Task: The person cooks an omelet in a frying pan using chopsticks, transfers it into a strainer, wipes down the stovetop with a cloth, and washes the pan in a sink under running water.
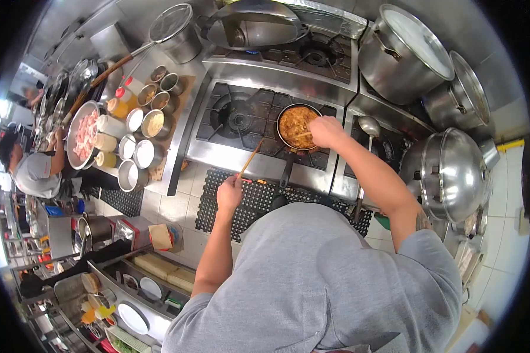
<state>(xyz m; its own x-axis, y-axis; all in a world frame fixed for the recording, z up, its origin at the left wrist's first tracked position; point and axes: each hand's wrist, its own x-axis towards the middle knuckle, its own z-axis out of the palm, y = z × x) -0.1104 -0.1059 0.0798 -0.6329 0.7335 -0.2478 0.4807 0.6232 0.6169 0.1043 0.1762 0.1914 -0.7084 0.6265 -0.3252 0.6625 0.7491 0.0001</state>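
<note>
Left hand [229, 194], right hand [326, 131] each clamp wooden stick [251, 159]; frying pan [292, 147] likely heavy: grasp handle [287, 170] at stove's [218, 154] front edge

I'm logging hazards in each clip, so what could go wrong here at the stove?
1. The pan handle points toward the person's body; a bump could swing or tip the pan.
2. The right hand is right over the food, so steam or spatter might burn it, though whether the heat is on is unclear.
3. The ladle lies close to the right forearm, which might knock it.
</note>
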